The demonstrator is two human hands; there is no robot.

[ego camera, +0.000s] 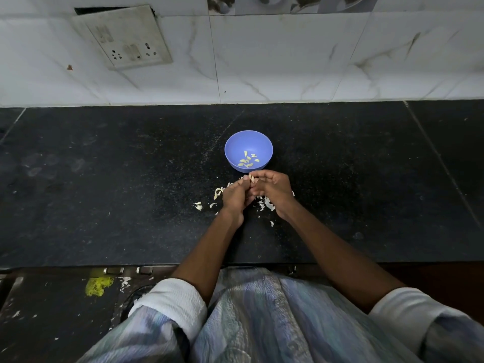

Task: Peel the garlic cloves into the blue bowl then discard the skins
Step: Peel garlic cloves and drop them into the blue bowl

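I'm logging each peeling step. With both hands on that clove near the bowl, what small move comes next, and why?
Probably strip the last skin and drop the clove into the blue bowl. Both the left hand and right hand pinch it just short of the rim, where peeled cloves already lie.

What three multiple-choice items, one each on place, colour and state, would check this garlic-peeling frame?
1. Where do the loose papery garlic skins lie?
A. in the bowl
B. on the black stone counter, around the hands
C. on the wall tiles

2. What colour is the round plastic bowl?
A. blue
B. red
C. white

3. What are the left hand and right hand doing?
A. resting flat
B. lifting the bowl
C. pinching a garlic clove between them

Answers: 1 B, the scraps lie scattered on the counter; 2 A, its wall is blue; 3 C, the fingertips of both hands meet on the clove.
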